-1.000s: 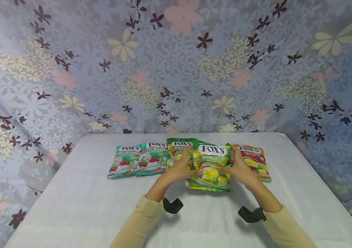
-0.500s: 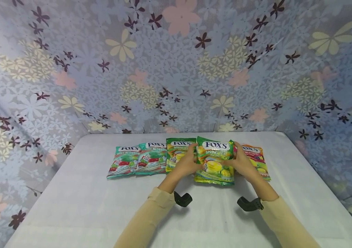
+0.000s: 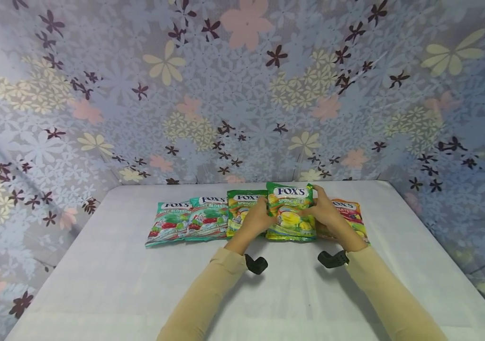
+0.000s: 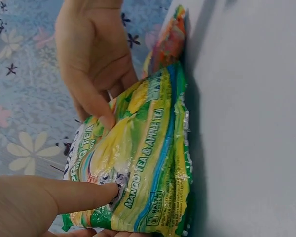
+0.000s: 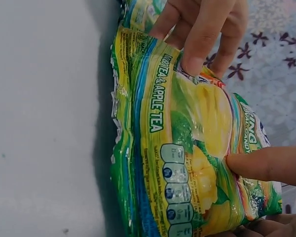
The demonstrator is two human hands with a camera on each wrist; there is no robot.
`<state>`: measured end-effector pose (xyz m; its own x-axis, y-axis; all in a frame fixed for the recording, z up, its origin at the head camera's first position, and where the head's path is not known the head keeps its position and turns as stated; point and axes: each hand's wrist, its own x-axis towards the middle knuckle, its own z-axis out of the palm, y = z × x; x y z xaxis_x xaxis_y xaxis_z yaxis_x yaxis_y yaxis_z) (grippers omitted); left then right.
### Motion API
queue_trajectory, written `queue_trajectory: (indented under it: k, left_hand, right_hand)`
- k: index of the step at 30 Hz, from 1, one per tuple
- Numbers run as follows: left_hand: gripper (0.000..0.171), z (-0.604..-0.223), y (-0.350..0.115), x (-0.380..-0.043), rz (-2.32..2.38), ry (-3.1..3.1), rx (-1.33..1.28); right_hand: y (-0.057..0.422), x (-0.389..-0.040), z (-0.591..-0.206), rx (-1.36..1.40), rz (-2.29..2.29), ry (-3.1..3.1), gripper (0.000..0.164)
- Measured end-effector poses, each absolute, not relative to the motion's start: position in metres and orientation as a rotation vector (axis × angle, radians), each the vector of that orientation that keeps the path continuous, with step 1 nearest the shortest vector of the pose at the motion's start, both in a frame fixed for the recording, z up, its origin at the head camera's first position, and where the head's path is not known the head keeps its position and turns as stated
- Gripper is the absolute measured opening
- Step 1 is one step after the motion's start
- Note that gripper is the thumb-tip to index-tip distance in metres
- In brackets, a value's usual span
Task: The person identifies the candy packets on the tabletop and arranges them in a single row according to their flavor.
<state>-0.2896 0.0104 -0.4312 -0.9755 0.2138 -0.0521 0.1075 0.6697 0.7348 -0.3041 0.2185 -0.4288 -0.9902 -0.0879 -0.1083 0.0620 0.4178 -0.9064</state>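
Note:
A green and yellow Fox's Spring Tea candy bag (image 3: pixel 290 215) is held between both hands, upright at the right of a second Spring Tea bag (image 3: pixel 242 203). My left hand (image 3: pixel 257 219) grips its left side, thumb on the front and fingers behind. On the other side my right hand (image 3: pixel 326 213) holds it the same way, its thumb pressing the printed front. The left wrist view shows the held bag (image 4: pixel 138 163) with its bottom seam close to the white surface. In the right wrist view both thumbs dent the bag (image 5: pixel 187 148).
Two teal Mint Blossom bags (image 3: pixel 169 225) (image 3: pixel 208 220) stand to the left in the row. An orange Fruits bag (image 3: pixel 351 215) is partly hidden behind the right hand and wrist. The white table (image 3: pixel 285 293) meets a flowered cloth wall (image 3: pixel 208 118) at the back.
The held Spring Tea bag has moved back toward the wall, first swinging right, then slightly left, into the row beside the other Spring Tea bag. Both hands travelled with it, keeping their hold.

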Motion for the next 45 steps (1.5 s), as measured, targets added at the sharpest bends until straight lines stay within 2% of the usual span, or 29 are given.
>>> queue_trajectory:
  k: [14, 26, 33, 40, 45]
  left_hand:
    - [0.059, -0.444, 0.018, -0.294, 1.226, 2.871, 0.239]
    - [0.078, -0.442, 0.023, -0.290, 1.159, 2.924, 0.235]
    - [0.077, -0.441, 0.025, -0.288, 0.912, 3.030, 0.244]
    - [0.072, -0.444, 0.028, -0.290, 0.809, 3.085, 0.260]
    - [0.046, -0.444, 0.032, -0.289, 0.765, 3.147, 0.372]
  right_hand:
    - [0.215, -0.321, -0.442, 0.041, -1.470, 2.595, 0.102]
    - [0.211, -0.323, -0.446, 0.129, -1.292, 2.749, 0.100]
    - [0.209, -0.317, -0.442, 0.088, -1.107, 2.903, 0.095]
    - [0.211, -0.307, -0.436, 0.055, -1.096, 2.921, 0.085]
    - [0.217, -0.299, -0.430, -0.013, -1.175, 2.907, 0.076]
